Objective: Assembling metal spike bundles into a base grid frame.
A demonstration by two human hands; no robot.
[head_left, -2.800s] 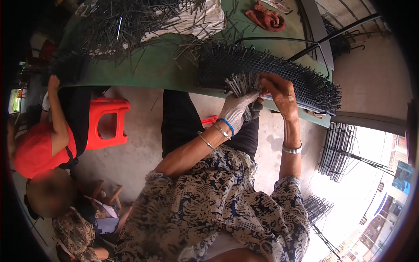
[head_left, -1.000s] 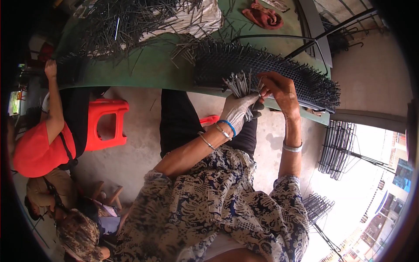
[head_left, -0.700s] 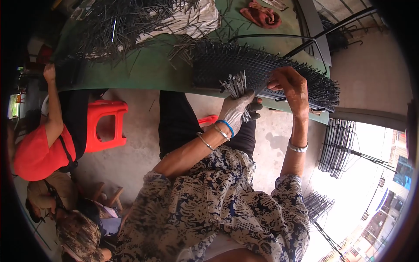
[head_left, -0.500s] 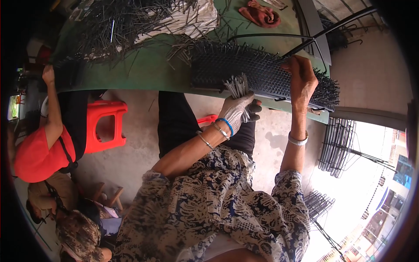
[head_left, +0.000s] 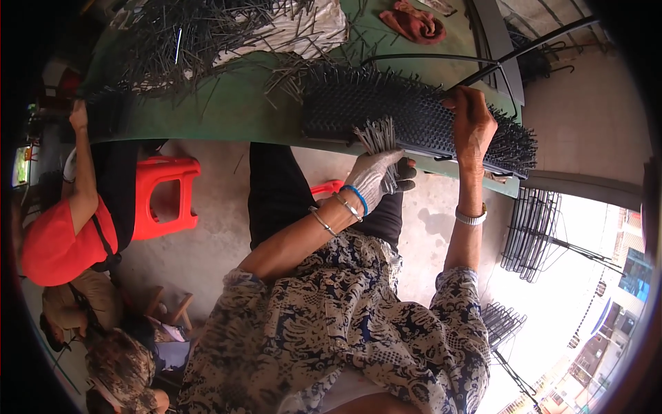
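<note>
The left hand [head_left: 378,171], gloved, sits near one o'clock of the view's centre, its fingers clasped around a bundle of thin grey rods [head_left: 379,133] that fans upward just before the table's front edge. At two o'clock the bare right hand [head_left: 473,131] reaches farther, fingertips bent together at the dark perforated block [head_left: 372,103]; whether they grip a rod I cannot tell. Compared with the first frame, it has left the bundle and shifted right over the block, while the left hand stays almost in place. The block lies at one o'clock along that edge, rods bristling at its far side and right end. Concrete floor [head_left: 221,200] shows between the legs and the red stool [head_left: 192,186] at nine. Green tabletop [head_left: 186,114] shows before the heap of rods [head_left: 207,48] at eleven. Lettering on the building fronts [head_left: 600,352] toward four is too small to read.
</note>
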